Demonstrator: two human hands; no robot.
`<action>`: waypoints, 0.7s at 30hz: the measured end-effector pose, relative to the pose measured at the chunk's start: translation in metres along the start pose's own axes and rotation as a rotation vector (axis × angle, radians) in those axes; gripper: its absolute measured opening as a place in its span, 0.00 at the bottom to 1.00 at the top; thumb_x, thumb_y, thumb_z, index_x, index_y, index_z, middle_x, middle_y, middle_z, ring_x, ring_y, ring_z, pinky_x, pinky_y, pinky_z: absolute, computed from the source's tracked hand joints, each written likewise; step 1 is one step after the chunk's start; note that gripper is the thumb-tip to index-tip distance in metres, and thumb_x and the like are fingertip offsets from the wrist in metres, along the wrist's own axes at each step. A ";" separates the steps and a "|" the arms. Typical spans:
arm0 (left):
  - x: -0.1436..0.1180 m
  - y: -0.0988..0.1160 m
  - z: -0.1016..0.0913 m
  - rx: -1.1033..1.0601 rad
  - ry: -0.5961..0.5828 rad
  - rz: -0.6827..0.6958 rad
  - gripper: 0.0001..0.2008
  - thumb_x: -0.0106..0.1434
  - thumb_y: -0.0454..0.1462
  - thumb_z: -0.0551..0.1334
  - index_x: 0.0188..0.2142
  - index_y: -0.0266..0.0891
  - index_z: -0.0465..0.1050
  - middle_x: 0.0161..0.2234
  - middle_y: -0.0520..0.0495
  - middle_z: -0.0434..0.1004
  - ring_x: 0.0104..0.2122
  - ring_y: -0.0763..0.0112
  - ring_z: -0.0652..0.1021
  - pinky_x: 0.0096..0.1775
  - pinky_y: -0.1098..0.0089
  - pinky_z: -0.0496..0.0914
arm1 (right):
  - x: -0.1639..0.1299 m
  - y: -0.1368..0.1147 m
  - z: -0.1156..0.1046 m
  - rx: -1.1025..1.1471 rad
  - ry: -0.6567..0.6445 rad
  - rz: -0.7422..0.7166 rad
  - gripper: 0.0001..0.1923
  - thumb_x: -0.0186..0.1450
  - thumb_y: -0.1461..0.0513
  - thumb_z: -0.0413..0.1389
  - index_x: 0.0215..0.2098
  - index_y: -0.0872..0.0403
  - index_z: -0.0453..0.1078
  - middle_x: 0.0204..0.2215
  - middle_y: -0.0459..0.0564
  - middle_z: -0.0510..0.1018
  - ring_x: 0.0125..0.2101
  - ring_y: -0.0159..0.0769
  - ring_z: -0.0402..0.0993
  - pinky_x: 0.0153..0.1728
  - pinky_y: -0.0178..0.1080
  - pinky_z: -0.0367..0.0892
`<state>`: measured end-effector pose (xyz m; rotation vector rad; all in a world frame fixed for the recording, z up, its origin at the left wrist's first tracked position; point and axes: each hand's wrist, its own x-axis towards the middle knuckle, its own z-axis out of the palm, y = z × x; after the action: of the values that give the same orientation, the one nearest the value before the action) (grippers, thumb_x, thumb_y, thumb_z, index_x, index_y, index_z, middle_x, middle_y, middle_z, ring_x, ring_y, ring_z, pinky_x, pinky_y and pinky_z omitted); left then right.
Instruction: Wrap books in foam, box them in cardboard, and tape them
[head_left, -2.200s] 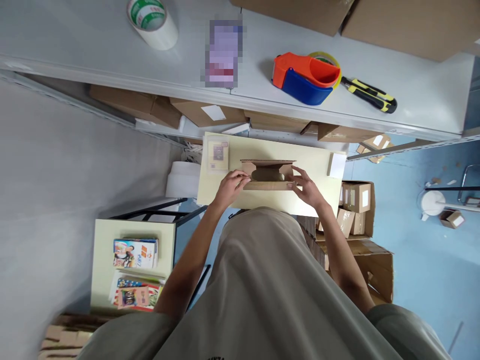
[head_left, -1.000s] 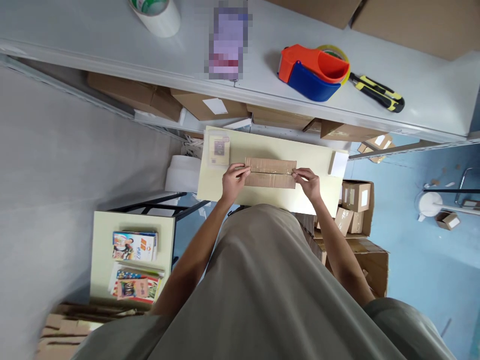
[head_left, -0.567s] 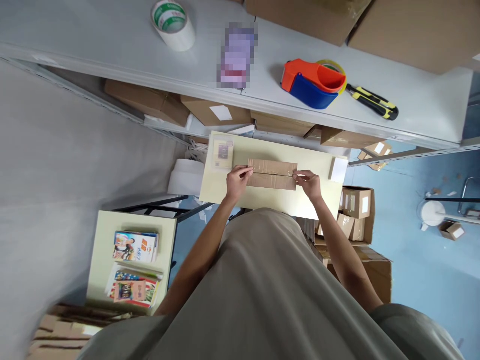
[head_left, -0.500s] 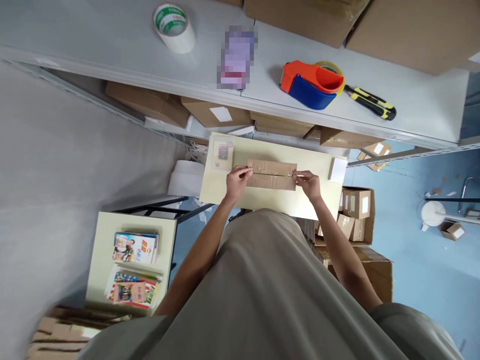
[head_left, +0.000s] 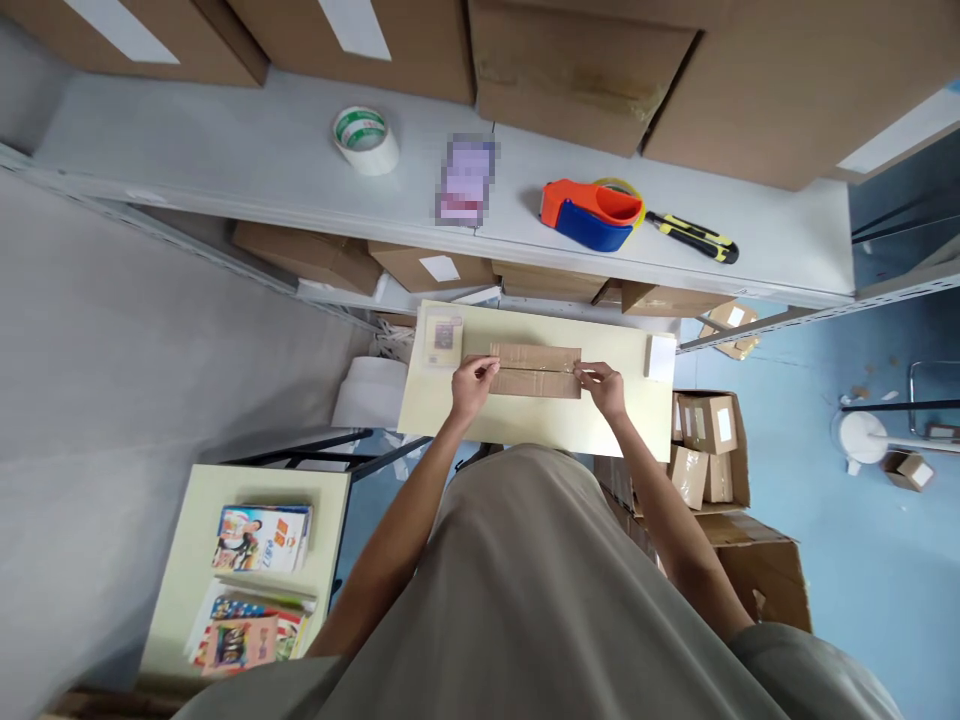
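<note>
A brown cardboard box (head_left: 535,384) lies on a pale yellow table (head_left: 555,428), its two long flaps meeting at a narrow seam along the middle. Pinched at the left end of that seam is my left hand (head_left: 472,385), thumb and forefinger together on the cardboard. My right hand (head_left: 602,388) grips the opposite end, fingertips closed at the seam's right side. What lies under the flaps is hidden.
On the grey shelf (head_left: 270,130) beyond are a tape roll (head_left: 369,143), a blurred phone (head_left: 466,180), an orange-and-blue tape dispenser (head_left: 589,215) and a utility knife (head_left: 694,238). Magazines (head_left: 262,540) lie on a side table at left. An open carton (head_left: 739,430) with boxes stands at right.
The head view has tilted upward, so more of the shelf's cartons show and the table sits lower in the picture. Both hands keep their places at the box's ends.
</note>
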<state>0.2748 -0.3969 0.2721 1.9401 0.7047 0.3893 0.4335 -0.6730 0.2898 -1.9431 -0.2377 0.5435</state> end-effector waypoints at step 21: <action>0.118 0.199 -0.039 0.092 -0.028 0.602 0.11 0.76 0.34 0.66 0.53 0.45 0.86 0.58 0.42 0.86 0.61 0.53 0.84 0.68 0.48 0.78 | 0.132 -0.250 -0.036 -0.803 0.115 -0.561 0.33 0.72 0.50 0.70 0.68 0.57 0.72 0.65 0.74 0.80 0.68 0.73 0.73 0.72 0.72 0.65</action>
<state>0.4064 -0.3630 0.4633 2.2197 0.1025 0.7012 0.5857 -0.5429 0.4927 -2.5056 -1.0114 -0.0688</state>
